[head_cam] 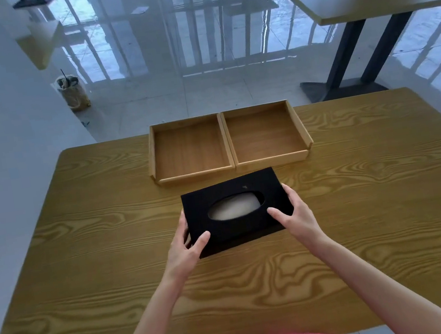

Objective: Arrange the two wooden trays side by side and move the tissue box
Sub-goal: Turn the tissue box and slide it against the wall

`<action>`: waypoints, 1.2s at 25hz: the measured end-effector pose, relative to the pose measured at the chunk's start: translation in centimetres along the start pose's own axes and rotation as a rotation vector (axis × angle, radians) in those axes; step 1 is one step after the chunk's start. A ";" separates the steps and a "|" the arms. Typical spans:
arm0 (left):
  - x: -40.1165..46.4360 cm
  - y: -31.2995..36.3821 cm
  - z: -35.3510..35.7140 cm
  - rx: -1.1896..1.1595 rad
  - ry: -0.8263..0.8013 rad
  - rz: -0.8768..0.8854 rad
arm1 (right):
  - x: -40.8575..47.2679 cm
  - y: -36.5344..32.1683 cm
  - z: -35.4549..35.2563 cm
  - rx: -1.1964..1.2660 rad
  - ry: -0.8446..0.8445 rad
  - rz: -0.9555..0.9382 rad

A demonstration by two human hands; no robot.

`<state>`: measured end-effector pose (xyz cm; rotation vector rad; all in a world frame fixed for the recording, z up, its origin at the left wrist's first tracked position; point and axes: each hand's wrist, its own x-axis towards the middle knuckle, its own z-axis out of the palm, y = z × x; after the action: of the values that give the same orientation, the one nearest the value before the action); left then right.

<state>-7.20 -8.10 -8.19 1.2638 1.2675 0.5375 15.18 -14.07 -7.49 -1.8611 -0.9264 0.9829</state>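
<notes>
Left hand (186,245) and right hand (294,213) clasp the short ends of the black tissue box (237,211), thumbs on its top, just in front of the trays. Left tray (190,150) and right tray (265,133) sit touching, side by side on the table (82,242): arrangement apparently done, box placement pending.

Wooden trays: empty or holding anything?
Both empty: left wooden tray and right wooden tray show only bare floors.
</notes>
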 end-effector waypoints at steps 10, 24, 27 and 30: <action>0.5 -0.7 -11.1 -0.017 0.054 0.000 | 0.5 -5.5 10.2 -0.003 -0.046 -0.011; 5.9 -0.3 -23.9 -0.006 0.186 -0.024 | 4.8 -12.3 21.2 0.064 -0.193 0.001; 8.4 0.1 -26.3 0.019 0.190 0.006 | 6.9 -13.8 22.9 0.075 -0.218 0.003; 10.6 0.3 -28.3 0.008 0.231 0.017 | 9.0 -14.9 24.6 0.094 -0.250 0.004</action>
<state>-29.40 12.34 -6.86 1.2465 1.4522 0.7072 -5.94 7.41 -5.59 -1.6875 -1.0048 1.2608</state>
